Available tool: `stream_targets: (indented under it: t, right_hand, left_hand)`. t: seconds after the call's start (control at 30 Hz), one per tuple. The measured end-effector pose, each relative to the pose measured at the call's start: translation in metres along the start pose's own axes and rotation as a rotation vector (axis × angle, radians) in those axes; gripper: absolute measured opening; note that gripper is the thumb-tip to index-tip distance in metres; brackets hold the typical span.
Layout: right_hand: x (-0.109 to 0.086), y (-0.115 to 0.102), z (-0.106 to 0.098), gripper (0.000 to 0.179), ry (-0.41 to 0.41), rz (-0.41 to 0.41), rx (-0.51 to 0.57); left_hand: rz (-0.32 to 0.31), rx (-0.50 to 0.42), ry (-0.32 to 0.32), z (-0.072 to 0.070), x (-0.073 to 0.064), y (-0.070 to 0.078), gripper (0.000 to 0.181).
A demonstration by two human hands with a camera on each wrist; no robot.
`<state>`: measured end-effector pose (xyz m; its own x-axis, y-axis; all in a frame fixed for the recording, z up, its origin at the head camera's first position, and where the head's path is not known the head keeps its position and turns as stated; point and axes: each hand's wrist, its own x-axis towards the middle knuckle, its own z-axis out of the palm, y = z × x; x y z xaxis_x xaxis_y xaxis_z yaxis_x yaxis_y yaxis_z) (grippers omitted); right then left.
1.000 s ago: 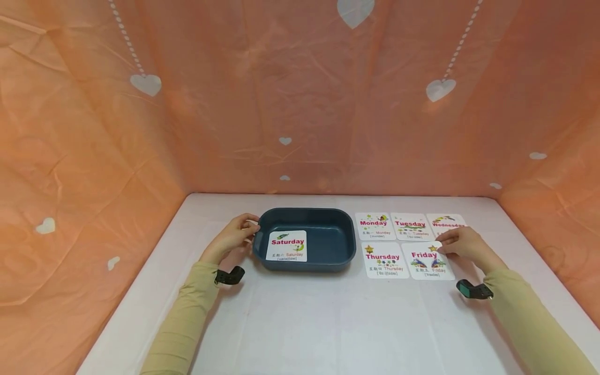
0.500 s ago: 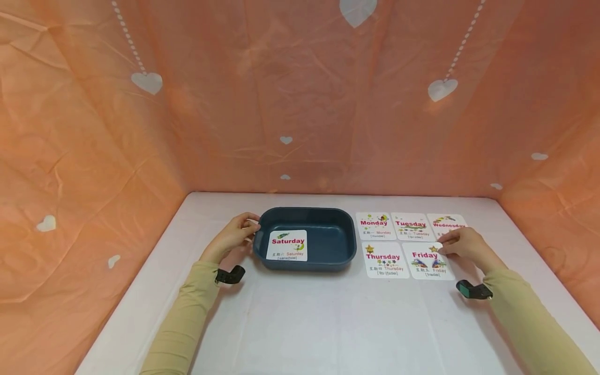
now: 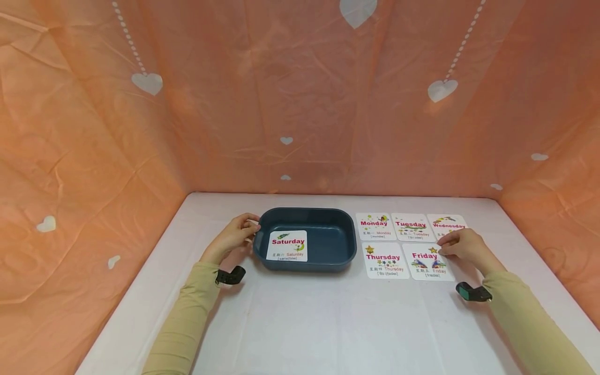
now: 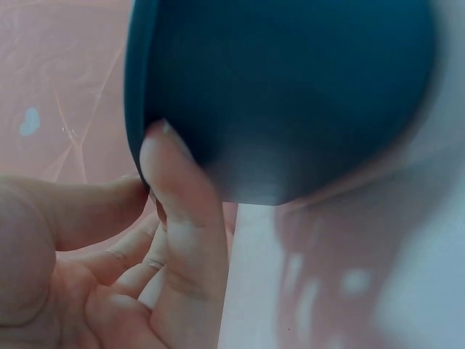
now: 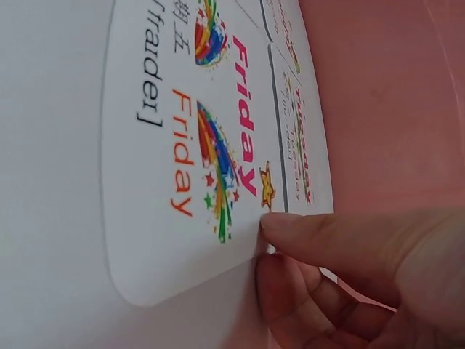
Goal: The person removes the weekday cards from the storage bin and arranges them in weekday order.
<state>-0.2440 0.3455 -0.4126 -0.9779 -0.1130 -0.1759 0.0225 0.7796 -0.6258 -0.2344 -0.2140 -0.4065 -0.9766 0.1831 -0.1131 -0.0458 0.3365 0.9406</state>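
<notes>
My left hand (image 3: pixel 232 237) pinches the left rim of a dark blue plastic basin (image 3: pixel 332 242); up close in the left wrist view, the grip falls on the basin's (image 4: pixel 290 87) edge. Inside the basin, at the left, lies a white Saturday card (image 3: pixel 287 246) face up. Over on the right, my right hand (image 3: pixel 469 249) pinches the upper right corner of the Friday card (image 3: pixel 424 266). Seen from the right wrist, the thumb rests on the card's (image 5: pixel 160 145) face near the star and a curled finger is at its edge.
The Thursday card (image 3: pixel 386 261) lies left of Friday. Behind them, Monday (image 3: pixel 375 227), Tuesday (image 3: pixel 412 229) and Wednesday (image 3: pixel 445 224) form a row, Wednesday partly covered by the right hand. A peach curtain (image 3: pixel 319 130) with hearts encloses the white tabletop (image 3: pixel 328 323).
</notes>
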Motion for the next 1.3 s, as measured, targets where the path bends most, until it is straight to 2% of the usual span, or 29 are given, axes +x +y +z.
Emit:
stream_targets:
  t: [0.17,0.4,0.63,0.8,0.97,1.3]
  right_hand:
    - [0.0,-0.002,-0.004,0.03,-0.022,0.014,0.013]
    - [0.003,-0.019,-0.014,0.042,-0.022,-0.038,0.147]
    - [0.002,-0.052,-0.017,0.045,-0.047,-0.09,0.161]
    - [0.005,-0.074,-0.014,0.048,-0.05,-0.158,0.196]
    - [0.01,-0.098,-0.008,0.046,-0.065,-0.232,0.281]
    - [0.017,-0.145,0.008,0.044,-0.123,-0.309,0.338]
  left_hand:
    - [-0.022,0.008,0.009,0.0,-0.001,0.001,0.032]
    - [-0.026,0.013,0.01,0.001,-0.002,0.002,0.032]
    - [-0.023,0.017,0.01,0.001,-0.002,0.002,0.031]
    - [-0.022,0.026,0.011,0.001,-0.002,0.001,0.031]
    - [-0.011,0.026,0.015,0.0,-0.001,0.002,0.032]
    - [-0.008,0.029,0.02,0.0,0.0,0.003,0.032]
